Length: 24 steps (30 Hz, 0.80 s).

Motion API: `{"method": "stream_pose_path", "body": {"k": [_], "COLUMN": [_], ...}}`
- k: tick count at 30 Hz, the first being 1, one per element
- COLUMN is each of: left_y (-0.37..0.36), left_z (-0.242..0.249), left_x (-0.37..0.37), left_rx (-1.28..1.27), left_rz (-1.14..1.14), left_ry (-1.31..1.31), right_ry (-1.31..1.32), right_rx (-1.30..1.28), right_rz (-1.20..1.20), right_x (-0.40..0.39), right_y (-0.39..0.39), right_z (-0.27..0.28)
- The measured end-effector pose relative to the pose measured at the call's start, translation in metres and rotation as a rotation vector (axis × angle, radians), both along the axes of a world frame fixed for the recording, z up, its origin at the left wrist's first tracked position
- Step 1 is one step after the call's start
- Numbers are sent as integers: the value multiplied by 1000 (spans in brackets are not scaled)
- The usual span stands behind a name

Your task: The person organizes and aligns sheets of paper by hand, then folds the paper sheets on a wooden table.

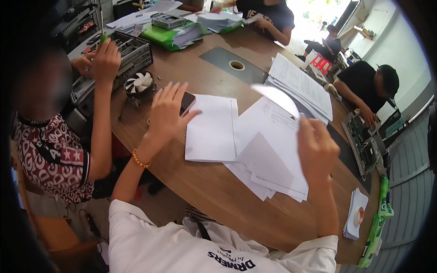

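My left hand [169, 109] is open, its fingers stretched out, above the table edge beside a phone [187, 103]. The phone lies by the left edge of a white paper stack [211, 132], partly behind my hand. My right hand [318, 148] is closed on the edge of a paper sheet [278, 101], which is lifted and curled over the loose papers. Those loose papers [273, 150] overlap in a fanned pile right of the stack, with a shadow across them. My right fingers are slightly blurred.
A thick printed stack [300, 86] lies beyond the papers. A fan [139, 83] and a metal computer case [136, 54] stand left, where a co-worker's hand [107, 61] is raised. Another person works over electronics [362, 141] at right. A tape roll [360, 215] rests on paper slips.
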<state>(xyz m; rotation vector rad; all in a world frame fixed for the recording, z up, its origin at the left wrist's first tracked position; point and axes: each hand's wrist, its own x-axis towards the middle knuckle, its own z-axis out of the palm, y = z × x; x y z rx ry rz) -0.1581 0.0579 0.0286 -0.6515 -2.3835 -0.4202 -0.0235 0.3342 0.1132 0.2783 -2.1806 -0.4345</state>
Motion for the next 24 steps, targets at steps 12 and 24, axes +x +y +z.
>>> {"method": "stream_pose_path", "body": {"k": [12,24], "left_y": [-15,-14], "left_z": [-72,-78], "left_x": [-4,-8], "left_rx": [19,138], "left_rz": [255,144], "left_ry": [-282,-179], "right_ry": [-845,-952], "right_rx": [-30,-505], "right_rz": [51,264], "right_x": [-93,-90], "right_y": [-165,-130], "right_z": [-108,-121]}}
